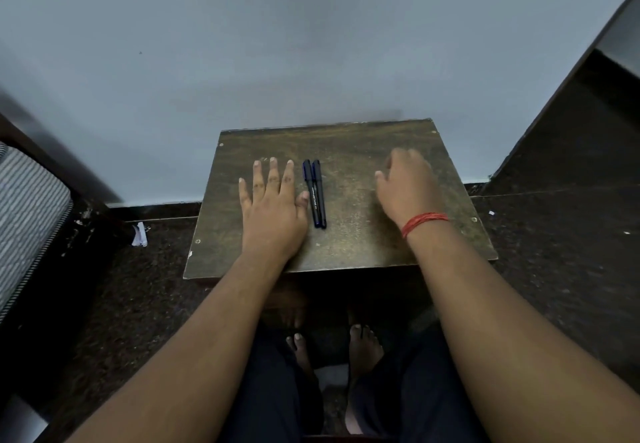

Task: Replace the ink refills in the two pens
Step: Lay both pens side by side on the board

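Two dark capped pens lie side by side, touching, on a small brown wooden table (349,151): the left pen (310,193) and the right pen (319,194), both pointing away from me. My left hand (273,207) lies flat on the table just left of the pens, fingers straight, thumb beside the left pen. My right hand (407,186) hovers or rests at the table's right part, well apart from the pens, fingers loosely curled and a little blurred, holding nothing. A red thread band (424,222) circles that wrist.
The table stands against a pale blue wall (311,44). A striped cushion (24,214) sits at the left, dark furniture (588,123) at the right. A white paper scrap (139,234) lies on the dark floor. My bare feet (363,349) are under the table's near edge.
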